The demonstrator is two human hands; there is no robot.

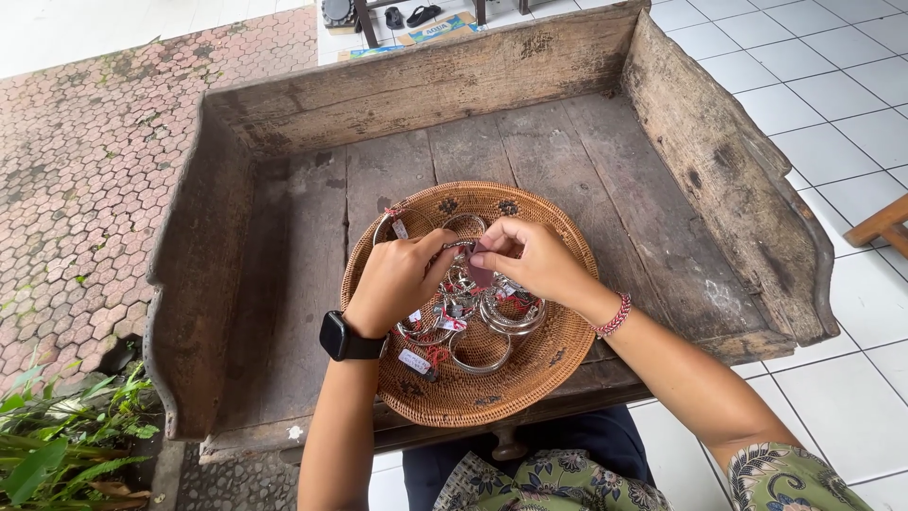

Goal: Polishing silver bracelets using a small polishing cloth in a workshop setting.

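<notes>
A round woven basket tray sits on an old wooden table and holds several silver bangles with small tags on red strings. My left hand, with a black watch on its wrist, pinches a silver bangle above the tray. My right hand, with a red beaded bracelet on the wrist, holds a small dark reddish piece against that same bangle. Both hands meet over the middle of the tray.
The wooden table has raised worn walls on the left, back and right. White floor tiles lie to the right, hexagonal brick paving to the left, green plants at lower left. A wooden furniture leg shows at right.
</notes>
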